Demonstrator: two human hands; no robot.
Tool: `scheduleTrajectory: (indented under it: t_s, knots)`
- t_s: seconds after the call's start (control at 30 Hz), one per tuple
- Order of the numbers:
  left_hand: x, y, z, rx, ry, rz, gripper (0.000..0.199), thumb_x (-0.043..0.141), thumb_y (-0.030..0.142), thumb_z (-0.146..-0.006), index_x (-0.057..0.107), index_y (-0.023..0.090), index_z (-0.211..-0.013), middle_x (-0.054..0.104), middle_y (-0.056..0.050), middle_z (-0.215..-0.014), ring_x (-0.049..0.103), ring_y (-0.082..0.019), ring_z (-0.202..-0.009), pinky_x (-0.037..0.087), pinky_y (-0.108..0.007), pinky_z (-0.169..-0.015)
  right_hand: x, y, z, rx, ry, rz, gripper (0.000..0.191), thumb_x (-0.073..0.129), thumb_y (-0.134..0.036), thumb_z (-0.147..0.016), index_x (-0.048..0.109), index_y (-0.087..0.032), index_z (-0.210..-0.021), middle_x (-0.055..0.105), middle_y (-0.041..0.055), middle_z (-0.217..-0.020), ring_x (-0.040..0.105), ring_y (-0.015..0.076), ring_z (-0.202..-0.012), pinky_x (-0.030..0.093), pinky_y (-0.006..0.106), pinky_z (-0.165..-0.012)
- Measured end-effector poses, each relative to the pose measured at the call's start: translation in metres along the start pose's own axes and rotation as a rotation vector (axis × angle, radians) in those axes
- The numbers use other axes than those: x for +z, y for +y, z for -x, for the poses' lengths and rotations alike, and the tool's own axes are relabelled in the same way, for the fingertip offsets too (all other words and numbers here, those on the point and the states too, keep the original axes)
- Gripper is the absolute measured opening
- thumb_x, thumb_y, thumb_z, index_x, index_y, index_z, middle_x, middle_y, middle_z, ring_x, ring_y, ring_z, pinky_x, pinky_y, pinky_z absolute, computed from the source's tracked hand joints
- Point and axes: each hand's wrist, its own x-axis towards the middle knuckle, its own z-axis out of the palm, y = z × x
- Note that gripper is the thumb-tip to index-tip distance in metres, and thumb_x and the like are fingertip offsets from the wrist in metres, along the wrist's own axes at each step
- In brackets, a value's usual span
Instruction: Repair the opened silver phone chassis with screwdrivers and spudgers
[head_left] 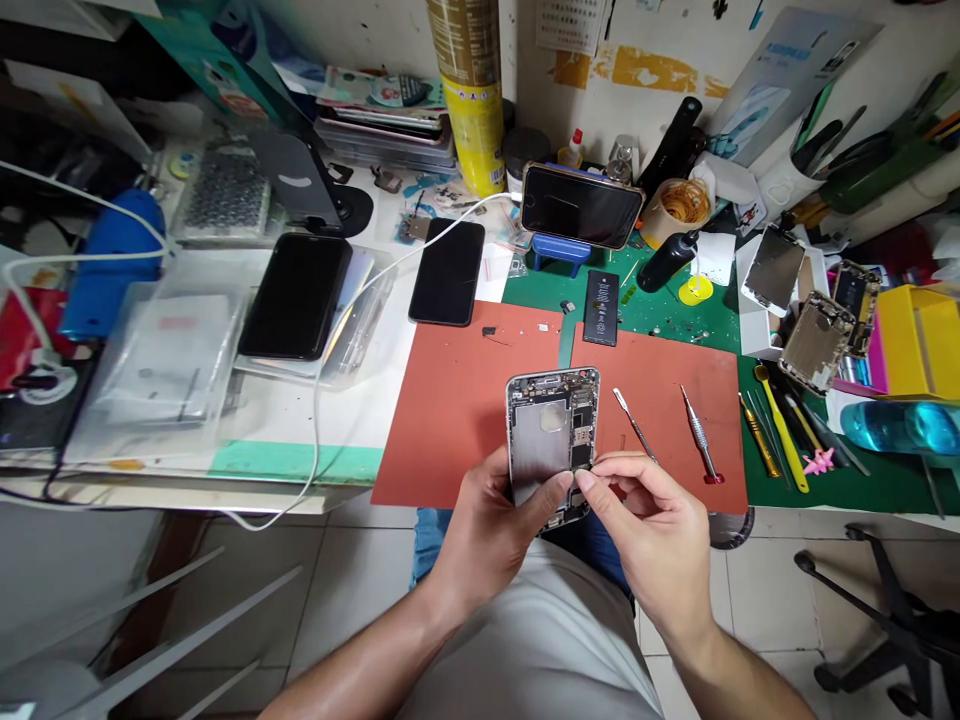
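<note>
Left hand: I've got this one curled round the left side of an open silver-rimmed phone shell, thumb laid across its lower part, so the grip's properly closed.
Right hand: thumb and forefinger are almost together at the shell's lower right edge, other fingers folded in. Can't tell from my end if anything tiny is pinched there.
Phone shell: held up at the near edge of the bench, insides facing me, bare grey metal on the left and the dark boards down the right.
Red-brown mat, right-hand piece: a slim silver pry tool lies just beside the right hand, then a silver screwdriver with a red end farther right.
Green mat: a flat black battery sits beyond the shell, its near end on the red-brown piece.
Blue stand: props a dark-screened phone in a thin case on its side.
Off left: I see a black slab phone lying flat.
Far right: yellow-handled brush among more tools.
Back: tall yellow-and-brown can, upright.
</note>
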Motion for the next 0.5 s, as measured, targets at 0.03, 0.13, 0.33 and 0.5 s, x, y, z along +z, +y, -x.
scheduleTrajectory:
  t_s: [0.03, 0.13, 0.33, 0.5]
  knots:
    - [0.0003, 0.0004, 0.0001, -0.003, 0.003, -0.002, 0.028, 0.087, 0.044, -0.085, 0.078, 0.018, -0.092, 0.076, -0.005, -0.09, 0.071, -0.023, -0.086, 0.06, -0.034, -0.084, 0.0003, 0.0, -0.0001, -0.004, 0.001, 0.0, 0.008, 0.085, -0.03, -0.091, 0.08, -0.025, -0.088, 0.076, 0.0015, -0.09, 0.073, 0.016, -0.083, 0.062, 0.025, -0.076]
    - [0.0008, 0.0007, -0.0005, -0.017, 0.007, -0.012, 0.028, 0.087, 0.044, -0.084, 0.077, 0.019, -0.09, 0.076, -0.006, -0.09, 0.071, -0.024, -0.087, 0.061, -0.035, -0.085, 0.0004, 0.0006, 0.0001, -0.01, 0.006, 0.002, 0.007, 0.085, -0.03, -0.091, 0.08, -0.025, -0.088, 0.076, 0.002, -0.091, 0.073, 0.0168, -0.084, 0.062, 0.026, -0.076]
    - [0.0006, -0.0016, -0.0028, -0.017, 0.005, -0.025, 0.028, 0.086, 0.045, -0.086, 0.078, 0.019, -0.092, 0.076, -0.005, -0.09, 0.071, -0.024, -0.087, 0.06, -0.034, -0.084, -0.0018, 0.0022, 0.0018, 0.002, 0.005, 0.027, 0.008, 0.084, -0.031, -0.092, 0.08, -0.025, -0.089, 0.076, 0.0018, -0.091, 0.072, 0.0164, -0.084, 0.062, 0.026, -0.077]
    - [0.0003, -0.0038, -0.0021, -0.002, 0.037, -0.063, 0.028, 0.086, 0.043, -0.086, 0.082, 0.018, -0.096, 0.077, -0.005, -0.088, 0.073, -0.026, -0.089, 0.06, -0.033, -0.082, -0.0013, 0.0017, 0.0013, -0.004, 0.002, 0.032, 0.008, 0.084, -0.031, -0.092, 0.08, -0.025, -0.088, 0.076, 0.0018, -0.091, 0.072, 0.0161, -0.083, 0.061, 0.026, -0.076]
